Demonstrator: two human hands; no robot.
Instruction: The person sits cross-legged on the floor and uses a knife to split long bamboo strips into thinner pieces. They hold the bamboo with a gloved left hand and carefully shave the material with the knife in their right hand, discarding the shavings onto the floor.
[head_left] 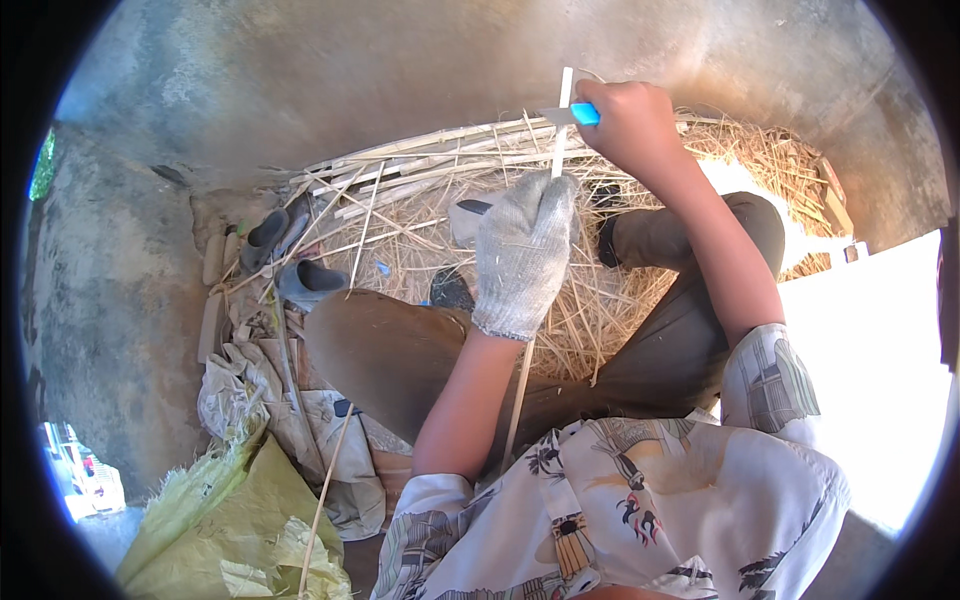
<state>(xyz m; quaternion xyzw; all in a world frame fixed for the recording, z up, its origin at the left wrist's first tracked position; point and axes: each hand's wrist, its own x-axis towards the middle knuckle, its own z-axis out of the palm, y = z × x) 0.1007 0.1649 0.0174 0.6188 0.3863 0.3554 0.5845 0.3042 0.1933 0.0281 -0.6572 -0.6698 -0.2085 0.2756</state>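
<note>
cream strip (559, 152) — through gloved left hand (525, 252)

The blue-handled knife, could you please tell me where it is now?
In the head view, the knife is in the upper part, right of centre, held in the bare right hand, its blade across the pale strip beyond the gloved left hand.

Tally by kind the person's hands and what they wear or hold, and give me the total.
Hands: 2, left hand and right hand
Gloves: 1, the whitish glove on the left
Knives: 1, the blue-handled knife in the right
Held strips: 1, the pale strip in the left
Total: 5
</note>
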